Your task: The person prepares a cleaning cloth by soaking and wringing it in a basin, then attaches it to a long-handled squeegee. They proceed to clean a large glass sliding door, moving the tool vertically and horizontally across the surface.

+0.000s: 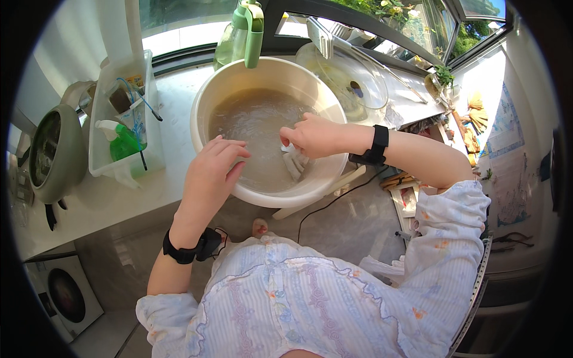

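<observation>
A large cream plastic tub holds murky greyish-brown water with ripples on it. My right hand is over the right side of the tub, its fingers pinched on a wet whitish cloth that hangs into the water. Over the tub's left rim, my left hand is held with its fingers apart and nothing in them. Both wrists wear black bands. What lies under the murky water is hidden.
A green-handled pitcher stands behind the tub. Left are a clear plastic bin with a green spray bottle and a grey-green pot. A round glass lid lies right, and a black cable crosses below.
</observation>
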The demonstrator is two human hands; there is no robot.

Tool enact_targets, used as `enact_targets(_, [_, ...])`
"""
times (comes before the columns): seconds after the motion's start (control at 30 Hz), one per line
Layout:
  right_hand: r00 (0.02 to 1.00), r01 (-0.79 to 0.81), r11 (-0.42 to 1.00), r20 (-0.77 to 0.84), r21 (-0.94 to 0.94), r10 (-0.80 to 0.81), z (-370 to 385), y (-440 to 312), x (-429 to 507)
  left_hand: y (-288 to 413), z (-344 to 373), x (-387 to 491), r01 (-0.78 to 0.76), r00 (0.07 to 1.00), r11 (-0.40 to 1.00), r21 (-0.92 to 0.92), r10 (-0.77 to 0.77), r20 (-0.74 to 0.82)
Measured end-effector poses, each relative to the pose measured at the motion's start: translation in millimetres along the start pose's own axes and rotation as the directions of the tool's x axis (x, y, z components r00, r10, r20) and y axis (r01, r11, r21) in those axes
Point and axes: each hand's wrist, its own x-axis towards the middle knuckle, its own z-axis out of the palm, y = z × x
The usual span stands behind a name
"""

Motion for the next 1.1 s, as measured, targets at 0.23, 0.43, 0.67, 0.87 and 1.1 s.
enact_targets(0.23, [0.915, 0.181, 0.941, -0.400, 0.287, -0.054, -16, -25, -7, 22, -8, 31, -0.158, 0.939, 0.972, 0.172, 0.094, 0.332])
enact_targets(0.43, [0.868, 0.298, 0.805, -0.497, 0.513, -0.005, -11, -27, -13, 27, 3, 59, -0.178, 0.862, 0.970, 0.167, 0.071, 0.502])
enact_targets(0.67, [0.694, 0.301, 0.807, -0.697, 0.508, 0.180, -3, 13, -55, 25, 5, 75, -0.040, 0.902, 0.990, 0.132, -0.021, 0.432])
enact_targets(0.87, [0.270, 0.090, 0.700, -0.694, 0.708, 0.667, 35, 149, -123, 28, 1, 81, -0.022, 0.902, 0.982, 0.187, -0.061, 0.427])
enact_targets(1.1, [-0.054, -0.513, 0.235, -0.304, 0.825, 0.951, 173, 326, -209, 41, 3, 84, 0.057, 0.892, 0.968, 0.246, -0.160, 0.424])
